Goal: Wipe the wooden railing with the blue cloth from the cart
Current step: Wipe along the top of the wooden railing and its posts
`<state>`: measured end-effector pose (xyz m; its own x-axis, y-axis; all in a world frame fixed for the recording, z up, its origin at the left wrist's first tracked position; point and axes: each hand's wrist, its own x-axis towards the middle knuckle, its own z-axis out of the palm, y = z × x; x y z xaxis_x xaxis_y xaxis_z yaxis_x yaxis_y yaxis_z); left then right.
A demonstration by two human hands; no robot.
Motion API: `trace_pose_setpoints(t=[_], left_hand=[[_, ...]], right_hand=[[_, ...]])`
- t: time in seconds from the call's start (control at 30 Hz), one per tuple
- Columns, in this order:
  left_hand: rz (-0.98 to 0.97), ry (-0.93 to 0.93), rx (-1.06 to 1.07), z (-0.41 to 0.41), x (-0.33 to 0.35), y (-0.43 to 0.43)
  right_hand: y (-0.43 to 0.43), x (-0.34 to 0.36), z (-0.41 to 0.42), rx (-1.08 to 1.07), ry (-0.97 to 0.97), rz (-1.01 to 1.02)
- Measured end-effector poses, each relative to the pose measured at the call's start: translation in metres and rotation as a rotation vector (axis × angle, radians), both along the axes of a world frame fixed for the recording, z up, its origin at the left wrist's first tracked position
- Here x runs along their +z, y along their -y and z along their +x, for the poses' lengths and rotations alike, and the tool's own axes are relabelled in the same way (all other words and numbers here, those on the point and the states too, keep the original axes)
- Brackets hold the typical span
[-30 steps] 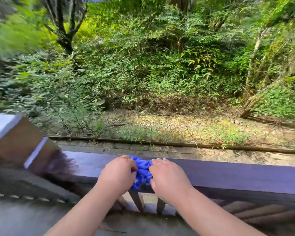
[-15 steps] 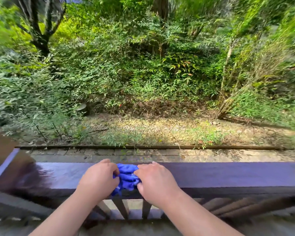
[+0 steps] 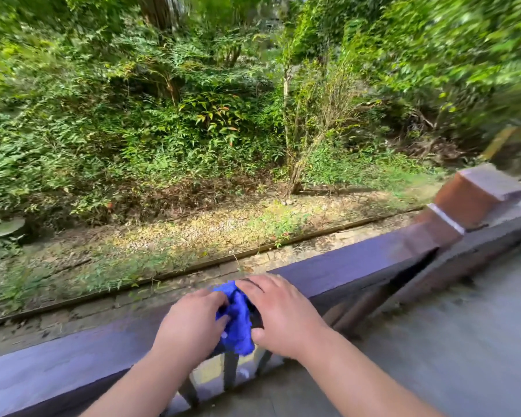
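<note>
Cloth (image 3: 236, 322) half hidden between both hands (image 3: 193, 323) on blurred railing (image 3: 343, 266)

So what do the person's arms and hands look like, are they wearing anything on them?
Both arms are bare as far as the picture shows: no sleeves in view, no gloves. The left hand and the right hand show no rings, and neither wrist carries a watch or band. The upper arms lie outside the frame, so a short sleeve higher up cannot be ruled out.
</note>
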<state>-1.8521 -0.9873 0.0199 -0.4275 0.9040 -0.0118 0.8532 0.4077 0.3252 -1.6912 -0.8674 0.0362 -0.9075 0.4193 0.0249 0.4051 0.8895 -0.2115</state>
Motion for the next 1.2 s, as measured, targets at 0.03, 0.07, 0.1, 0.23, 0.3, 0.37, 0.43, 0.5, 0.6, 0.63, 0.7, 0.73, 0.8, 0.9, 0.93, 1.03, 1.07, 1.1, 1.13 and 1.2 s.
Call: trace_pose_setpoints(t=[0.03,0.07,0.1,0.23,0.3,0.37,0.43,0.5,0.6,0.63,0.7,0.73,0.8,0.9,0.93,1.03,1.07,1.1,1.13,1.2], left_hand=[[0.002,-0.009,-0.007,0.009,0.002,-0.013],[0.006,-0.019,-0.015,0.018,0.003,-0.026],[0.01,-0.025,-0.022,0.027,0.005,-0.038],[0.017,-0.032,-0.024,0.059,0.007,-0.081],[0.011,-0.034,-0.01,0.073,0.006,-0.099],[-0.002,-0.058,0.0,0.087,0.004,-0.118],[-0.019,-0.085,0.016,0.099,0.002,-0.138],[-0.024,-0.093,0.036,0.111,0.002,-0.156],[-0.024,-0.107,0.064,0.133,0.003,-0.186],[-0.028,-0.114,0.07,0.14,0.004,-0.193],[-0.029,-0.117,0.07,0.154,0.006,-0.213],[-0.029,-0.111,0.066,0.161,0.007,-0.223],[-0.035,-0.101,0.048,0.172,0.008,-0.241],[-0.034,-0.096,0.002,0.189,0.008,-0.274],[-0.034,-0.094,-0.02,0.194,0.007,-0.285],[-0.037,-0.103,-0.11,0.21,0.004,-0.321],[-0.037,-0.105,-0.141,0.216,0.003,-0.334],[-0.039,-0.107,-0.171,0.221,0.002,-0.347],[-0.044,-0.109,-0.198,0.226,0.002,-0.358],[-0.047,-0.096,-0.249,0.236,0.002,-0.383]], right_hand=[[-0.009,-0.002,0.009,-0.03,-0.006,0.014],[-0.02,-0.003,0.018,-0.072,0.004,0.022],[-0.033,-0.003,0.027,-0.122,0.029,0.026],[-0.101,-0.001,0.07,-0.252,0.188,0.058],[-0.135,0.0,0.091,-0.27,0.218,0.08],[-0.167,0.0,0.112,-0.283,0.224,0.079],[-0.195,-0.003,0.131,-0.29,0.22,0.077],[-0.219,-0.006,0.148,-0.294,0.221,0.076],[-0.252,-0.01,0.176,-0.297,0.232,0.063],[-0.261,-0.01,0.184,-0.297,0.236,0.057],[-0.282,-0.012,0.201,-0.301,0.233,0.053],[-0.292,-0.012,0.209,-0.309,0.234,0.054],[-0.31,-0.012,0.221,-0.335,0.248,0.05],[-0.337,-0.012,0.234,-0.38,0.266,0.019],[-0.345,-0.012,0.238,-0.39,0.273,0.01],[-0.364,-0.014,0.244,-0.412,0.27,-0.038],[-0.367,-0.015,0.246,-0.417,0.266,-0.049],[-0.37,-0.016,0.247,-0.419,0.266,-0.052],[-0.371,-0.016,0.247,-0.417,0.271,-0.054],[-0.37,-0.018,0.245,-0.408,0.282,-0.051]])
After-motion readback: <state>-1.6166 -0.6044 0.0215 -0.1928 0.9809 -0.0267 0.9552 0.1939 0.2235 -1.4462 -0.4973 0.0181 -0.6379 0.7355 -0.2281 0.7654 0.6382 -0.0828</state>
